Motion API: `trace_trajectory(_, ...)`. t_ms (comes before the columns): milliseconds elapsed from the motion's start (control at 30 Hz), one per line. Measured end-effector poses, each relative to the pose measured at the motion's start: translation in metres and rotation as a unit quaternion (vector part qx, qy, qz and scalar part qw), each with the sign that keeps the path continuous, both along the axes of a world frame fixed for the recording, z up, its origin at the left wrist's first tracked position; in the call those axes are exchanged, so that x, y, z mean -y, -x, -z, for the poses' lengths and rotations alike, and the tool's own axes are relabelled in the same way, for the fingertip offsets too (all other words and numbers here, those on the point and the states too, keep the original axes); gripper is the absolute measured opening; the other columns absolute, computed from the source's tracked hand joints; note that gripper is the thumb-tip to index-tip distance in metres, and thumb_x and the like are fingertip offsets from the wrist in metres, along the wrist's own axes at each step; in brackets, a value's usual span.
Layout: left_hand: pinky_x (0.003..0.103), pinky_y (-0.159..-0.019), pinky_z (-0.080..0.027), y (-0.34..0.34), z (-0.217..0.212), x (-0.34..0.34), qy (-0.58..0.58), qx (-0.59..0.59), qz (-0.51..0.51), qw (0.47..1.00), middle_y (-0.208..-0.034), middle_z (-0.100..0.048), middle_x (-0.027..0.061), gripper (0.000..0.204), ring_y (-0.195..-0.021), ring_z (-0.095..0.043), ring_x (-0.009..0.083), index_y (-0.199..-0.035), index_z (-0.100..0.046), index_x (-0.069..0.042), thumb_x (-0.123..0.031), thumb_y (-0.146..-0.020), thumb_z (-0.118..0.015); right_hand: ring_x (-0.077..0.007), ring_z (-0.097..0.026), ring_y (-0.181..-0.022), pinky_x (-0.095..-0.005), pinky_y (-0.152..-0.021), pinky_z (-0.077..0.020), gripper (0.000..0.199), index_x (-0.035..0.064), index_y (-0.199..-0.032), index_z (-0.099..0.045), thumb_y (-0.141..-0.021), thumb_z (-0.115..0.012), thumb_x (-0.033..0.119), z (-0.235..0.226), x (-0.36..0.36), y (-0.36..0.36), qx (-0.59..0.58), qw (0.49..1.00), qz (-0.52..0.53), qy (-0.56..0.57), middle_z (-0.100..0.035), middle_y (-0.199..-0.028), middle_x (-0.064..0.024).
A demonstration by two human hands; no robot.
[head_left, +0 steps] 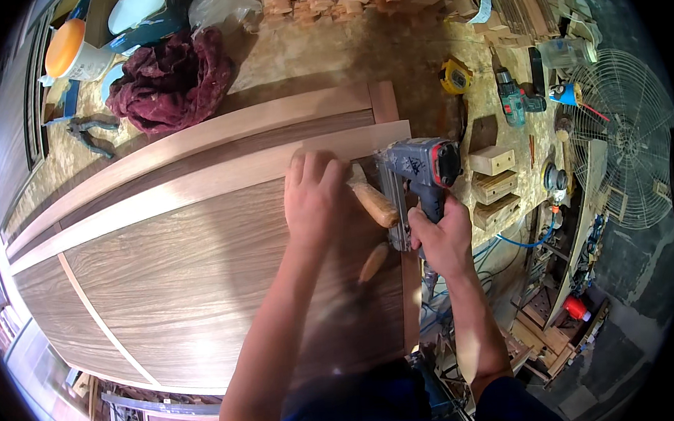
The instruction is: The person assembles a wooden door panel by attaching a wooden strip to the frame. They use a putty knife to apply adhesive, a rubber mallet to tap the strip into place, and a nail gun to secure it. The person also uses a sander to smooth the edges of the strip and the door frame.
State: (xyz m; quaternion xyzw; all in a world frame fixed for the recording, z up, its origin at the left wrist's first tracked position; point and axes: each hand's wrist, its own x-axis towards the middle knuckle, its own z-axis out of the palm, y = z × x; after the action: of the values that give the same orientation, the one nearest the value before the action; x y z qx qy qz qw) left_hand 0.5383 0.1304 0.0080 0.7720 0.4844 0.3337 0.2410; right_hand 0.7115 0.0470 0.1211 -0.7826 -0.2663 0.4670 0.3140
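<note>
We see our right hand (441, 239) wrapped tight around the grip of a grey nail gun (420, 176), whose body sits over the right edge of a large wooden door panel (202, 273) lying flat on the workbench (320, 57). Our left hand (317, 196) lies palm down on the panel just beside the gun, fingers curled over a pale wooden strip (196, 180) that runs across the door; whether it grips the wooden-handled tool (374, 204) poking out beneath it we cannot tell. A second wooden handle (373, 262) lies on the panel nearer to us, between our forearms. Behind the door rest a dark red rag (171, 78), a pair of pliers (89, 133) and a yellow tape measure (456, 76). Three small wood blocks (494, 185) sit right of the gun, with a teal cordless drill (514, 101) and a wire fan guard (630, 146) farther off.
</note>
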Motion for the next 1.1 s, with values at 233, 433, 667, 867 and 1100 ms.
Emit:
trace_trajectory(233, 0.047, -0.092, -0.049, 0.000, -0.004, 0.001, 0.020, 0.001, 0.000, 1.000, -0.107, -0.061, 0.0100, 0.034, -0.102, -0.058, 0.0360, -0.102, -0.067, -0.010, 0.001, -0.071, -0.068, -0.0105, -0.060, -0.056, -0.0297, -0.054, -0.0492, 0.021, -0.0018, -0.113, -0.066, -0.093, -0.065, 0.006, -0.004, 0.000, 0.005, 0.027, 1.000, 0.002, -0.009, -0.062, -0.068, -0.0020)
trace_trajectory(433, 0.047, -0.093, -0.049, 0.000, -0.004, 0.003, 0.026, -0.006, -0.006, 1.000, -0.107, -0.061, 0.0097, 0.032, -0.102, -0.058, 0.0357, -0.101, -0.067, -0.010, 0.000, -0.071, -0.070, -0.0088, -0.057, -0.057, -0.0278, -0.053, -0.0472, 0.024, -0.0021, -0.118, -0.064, -0.093, -0.064, 0.002, -0.011, 0.001, 0.001, 0.042, 0.999, 0.007, -0.005, -0.061, -0.074, -0.0018)
trace_trajectory(667, 0.047, -0.093, -0.049, -0.001, 0.000, 0.000, 0.005, 0.011, -0.006, 1.000, -0.106, -0.061, 0.0091, 0.031, -0.104, -0.059, 0.0347, -0.101, -0.067, -0.010, -0.001, -0.072, -0.072, -0.0088, -0.057, -0.058, -0.0295, -0.055, -0.0479, 0.027, -0.0014, -0.118, -0.064, -0.092, -0.066, 0.005, -0.013, 0.021, -0.013, 0.064, 0.996, -0.021, 0.053, -0.060, -0.072, -0.0010)
trace_trajectory(867, 0.045, -0.090, -0.052, -0.003, -0.003, -0.001, -0.008, -0.016, -0.015, 1.000, -0.105, -0.060, 0.0073, 0.019, -0.103, -0.060, 0.0326, -0.096, -0.065, -0.014, -0.006, -0.079, -0.069, -0.0097, -0.059, -0.062, -0.0305, -0.058, -0.0496, 0.030, 0.0002, -0.122, -0.064, -0.092, -0.065, 0.005, -0.021, 0.013, -0.008, 0.054, 0.997, -0.034, 0.051, -0.062, -0.076, -0.0018)
trace_trajectory(1100, 0.045, -0.089, -0.051, -0.002, 0.001, 0.003, -0.008, -0.003, -0.009, 1.000, -0.106, -0.062, 0.0074, 0.026, -0.103, -0.060, 0.0328, -0.099, -0.067, -0.012, -0.005, -0.074, -0.073, -0.0105, -0.059, -0.067, -0.0307, -0.062, -0.0502, 0.032, -0.0007, -0.124, -0.064, -0.093, -0.065, 0.005, -0.029, 0.017, -0.005, 0.059, 0.995, -0.034, 0.074, -0.062, -0.078, -0.0025)
